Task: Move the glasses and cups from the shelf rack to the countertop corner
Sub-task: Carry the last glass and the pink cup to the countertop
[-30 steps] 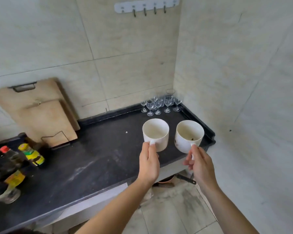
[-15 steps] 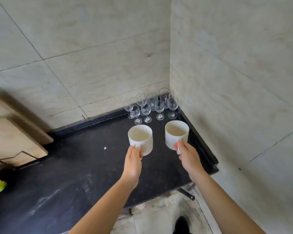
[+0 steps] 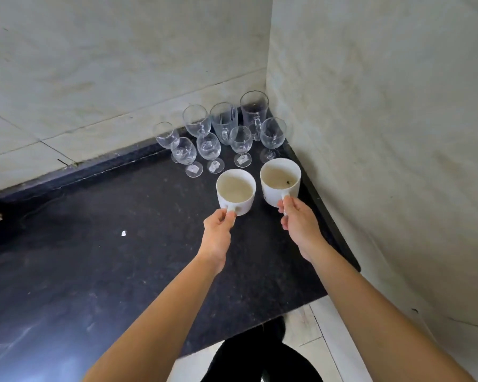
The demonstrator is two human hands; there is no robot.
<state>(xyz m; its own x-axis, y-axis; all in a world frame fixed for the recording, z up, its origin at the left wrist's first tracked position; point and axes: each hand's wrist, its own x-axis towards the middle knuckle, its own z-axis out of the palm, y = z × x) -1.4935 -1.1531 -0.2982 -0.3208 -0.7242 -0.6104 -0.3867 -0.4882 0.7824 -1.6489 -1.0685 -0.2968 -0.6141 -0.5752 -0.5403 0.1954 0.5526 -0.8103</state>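
Two white cups are held over the counter point(image 3: 100, 244) corner: left hand point(image 3: 218, 232) pinches the left cup point(image 3: 235, 192) by its handle, right hand point(image 3: 298, 224) likewise the right cup point(image 3: 280, 182). Recommend lowering both level, just short of the glasses point(image 3: 221, 133), before letting go.

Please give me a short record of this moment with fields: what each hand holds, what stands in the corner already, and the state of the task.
left hand: pinches the handle of the left white cup
right hand: pinches the handle of the right white cup
right cup detail: small dark speck inside
corner: cluster of clear glasses, all upright, on the black countertop
cup position: side by side, just in front of the glasses; whether they touch the counter cannot be told
task state: cups at the corner, not yet released
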